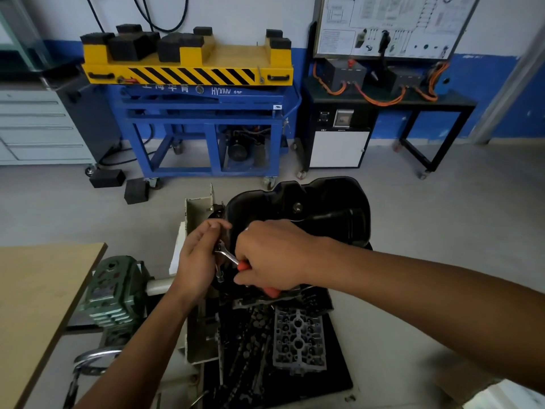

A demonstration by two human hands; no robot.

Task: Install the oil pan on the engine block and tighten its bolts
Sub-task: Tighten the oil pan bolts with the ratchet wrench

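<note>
The black oil pan sits on top of the engine block, which hangs on a stand in the middle of the view. A ratchet wrench with a red handle stands on a socket extension at the pan's near left edge. My left hand holds the ratchet's head from the left, fingers curled over it. My right hand grips the red handle. The bolt under the socket is hidden.
A wooden table corner lies at the left, with a green gearbox and a chrome wheel beside the stand. Engine parts lie on a black tray below. A blue-and-yellow lift cart and a black bench stand behind.
</note>
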